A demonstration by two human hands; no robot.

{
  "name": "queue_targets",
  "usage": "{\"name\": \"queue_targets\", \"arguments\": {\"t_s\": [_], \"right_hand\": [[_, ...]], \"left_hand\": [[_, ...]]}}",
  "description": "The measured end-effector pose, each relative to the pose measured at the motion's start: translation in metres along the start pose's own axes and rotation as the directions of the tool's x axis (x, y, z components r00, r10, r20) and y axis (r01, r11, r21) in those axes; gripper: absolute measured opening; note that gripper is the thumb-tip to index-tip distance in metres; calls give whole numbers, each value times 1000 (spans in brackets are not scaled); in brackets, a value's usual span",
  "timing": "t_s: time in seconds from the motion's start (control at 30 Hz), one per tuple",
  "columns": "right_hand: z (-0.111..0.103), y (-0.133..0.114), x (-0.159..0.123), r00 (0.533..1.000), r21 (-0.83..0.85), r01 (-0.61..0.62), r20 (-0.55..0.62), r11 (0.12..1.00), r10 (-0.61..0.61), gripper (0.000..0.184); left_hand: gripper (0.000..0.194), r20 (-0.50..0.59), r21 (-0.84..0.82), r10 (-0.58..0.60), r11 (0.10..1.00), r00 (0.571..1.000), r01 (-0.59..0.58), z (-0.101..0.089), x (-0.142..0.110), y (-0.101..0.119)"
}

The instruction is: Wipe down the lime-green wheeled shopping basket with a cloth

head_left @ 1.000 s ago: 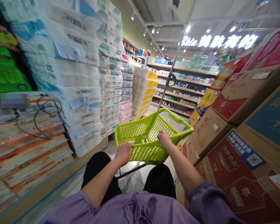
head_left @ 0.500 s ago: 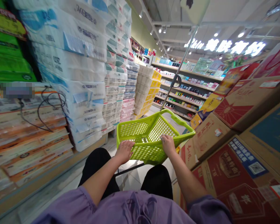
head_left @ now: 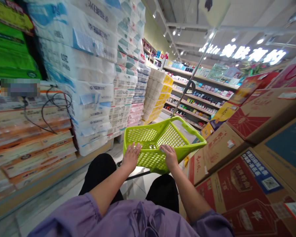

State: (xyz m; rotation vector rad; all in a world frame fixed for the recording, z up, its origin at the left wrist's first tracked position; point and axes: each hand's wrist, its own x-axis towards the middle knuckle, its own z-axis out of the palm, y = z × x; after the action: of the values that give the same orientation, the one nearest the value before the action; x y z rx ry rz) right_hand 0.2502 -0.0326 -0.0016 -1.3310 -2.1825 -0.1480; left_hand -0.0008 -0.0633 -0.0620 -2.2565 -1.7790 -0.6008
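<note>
A lime-green plastic shopping basket [head_left: 148,161] with perforated walls is in front of my knees, tilted in view. Its looped handle [head_left: 191,131] points to the far right. My left hand [head_left: 130,158] lies against the left part of the near rim, fingers stretched out and slightly apart. Over the same rim, further right, my right hand [head_left: 169,157] has its fingers bent, gripping the edge. The fingertips of that hand are partly inside the basket. Through the mesh I see little of the basket's bottom.
Stacked tissue packs [head_left: 91,89] line the left side, with a dangling black cable [head_left: 48,112] beside them. Cardboard boxes [head_left: 239,174] crowd the right. A slanted metal pole [head_left: 194,70] rises behind the basket. Product shelves [head_left: 199,85] stand further back; tiled floor [head_left: 138,189] shows below.
My left hand's fingers have straightened upward from a curled hold on the rim. My right hand has slid left along the rim. The view has shifted slightly.
</note>
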Motion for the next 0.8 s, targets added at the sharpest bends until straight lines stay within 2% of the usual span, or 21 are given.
{"name": "queue_targets", "arguments": {"t_s": [0.07,0.2,0.27,0.33,0.43,0.53,0.67,0.73,0.8], "right_hand": [[7,-7,-2,1000,20,13,-25,1000,-12,68],[37,-56,7,991,105,103,71,989,-110,66],[45,-78,17,987,132,97,116,986,-113,59],[41,-87,28,984,201,27,165,979,-61,52],[20,-74,41,959,345,-198,260,918,109,48],[-13,-44,49,914,341,-371,298,864,274,39],[-53,-2,56,883,228,-429,309,874,352,22],[-60,9,57,886,158,-422,281,893,369,21],[-53,7,54,897,91,-397,251,913,365,23]], "left_hand": [[70,-2,-22,-17,1000,1000,17,1,2,1],[69,16,-43,27,999,999,-27,-4,0,-2],[66,36,-45,61,997,997,-59,-8,-1,-4],[64,55,-42,80,996,995,-78,-9,-2,-6],[64,59,-39,86,996,995,-83,-9,-2,-8],[64,51,-43,77,996,996,-75,-6,0,-9],[65,27,-63,69,996,997,-67,-4,1,-9],[65,11,-70,64,996,998,-64,-3,0,-8],[66,12,-72,70,995,997,-69,-4,-1,-7]]}}
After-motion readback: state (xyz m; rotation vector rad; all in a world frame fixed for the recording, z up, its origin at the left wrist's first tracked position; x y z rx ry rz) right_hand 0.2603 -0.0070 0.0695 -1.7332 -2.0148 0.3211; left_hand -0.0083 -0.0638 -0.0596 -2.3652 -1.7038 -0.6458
